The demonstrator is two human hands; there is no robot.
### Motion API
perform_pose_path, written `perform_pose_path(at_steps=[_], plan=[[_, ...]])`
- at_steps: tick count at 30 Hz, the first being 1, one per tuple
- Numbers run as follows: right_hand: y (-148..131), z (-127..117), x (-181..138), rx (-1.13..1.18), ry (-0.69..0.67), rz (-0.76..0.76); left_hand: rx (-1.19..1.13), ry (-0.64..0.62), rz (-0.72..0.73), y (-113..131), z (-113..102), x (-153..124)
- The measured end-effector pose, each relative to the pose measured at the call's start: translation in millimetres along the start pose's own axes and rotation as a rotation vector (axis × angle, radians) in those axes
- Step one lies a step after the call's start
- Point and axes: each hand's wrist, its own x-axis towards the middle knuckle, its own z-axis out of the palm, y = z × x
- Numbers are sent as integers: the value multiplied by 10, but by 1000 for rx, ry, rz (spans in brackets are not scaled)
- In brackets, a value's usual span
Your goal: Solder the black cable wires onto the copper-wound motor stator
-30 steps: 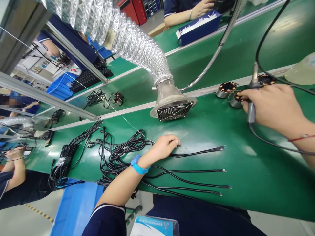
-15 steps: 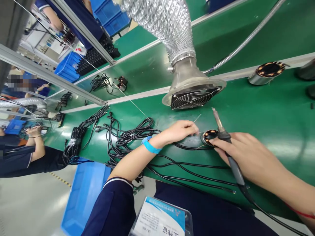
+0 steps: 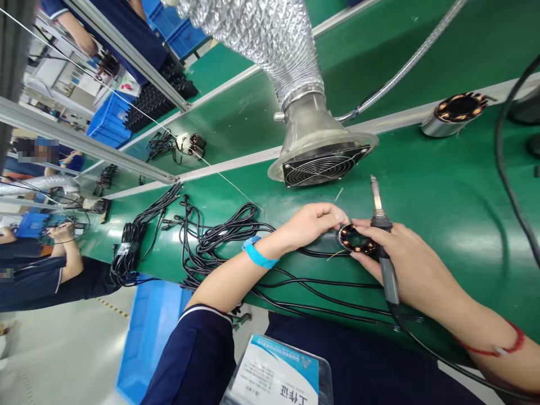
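My right hand (image 3: 411, 261) is closed around a soldering iron (image 3: 386, 264), whose bare tip points up toward the fan. Thumb and fingers of the same hand also grip a small ring-shaped motor stator (image 3: 356, 239) with copper windings. My left hand (image 3: 314, 225) is pinched at the stator's left edge. A thin pale solder wire (image 3: 230, 183) comes down from the upper left to this hand, and a short end sticks up past its fingers. What the left fingertips pinch is partly hidden. One fine lead (image 3: 337, 255) pokes out from the stator's lower left.
A fume fan (image 3: 324, 167) on a foil duct hangs just beyond my hands. Black cables (image 3: 219, 239) lie in a heap to the left, some running under my arms. A larger stator (image 3: 453, 115) stands at the back right. A blue bin (image 3: 145, 337) sits below the bench edge.
My left fingers have moved right to meet the stator's edge. The right fingers have shifted around the stator, showing more of its ring, and the soldering iron stands more upright.
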Motion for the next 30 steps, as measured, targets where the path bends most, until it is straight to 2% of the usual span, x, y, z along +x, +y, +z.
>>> perform_pose_path(at_steps=[2, 6, 9, 11, 13, 15, 17, 19, 23, 27, 30], plan=[[10, -5, -24, 4, -10, 40, 106, 25, 36, -39, -37, -93], [28, 14, -49, 21, -6, 50, 383, -19, 72, -129, -131, -323], [34, 35, -49, 28, 6, 47, 605, 52, 234, -131, -133, -390], [32, 43, -54, 39, 4, 54, 674, 22, 310, -108, -105, -349], [28, 47, -65, 52, -1, 63, 603, -80, 310, -93, -67, -250], [25, 44, -76, 50, -4, 68, 407, -148, 240, -102, -29, -133], [26, 34, -79, 26, -2, 86, 207, -127, 157, -137, 1, -50], [30, 15, -74, -9, 13, 125, 101, -76, 110, -189, 16, -41], [36, -35, -61, -25, 29, 189, 224, -105, 37, -281, 4, -194], [32, -42, -69, 4, 25, 235, 438, -86, 161, -274, -23, -286], [51, -9, -79, 19, 25, 233, 330, -94, 204, -220, -14, -223]])
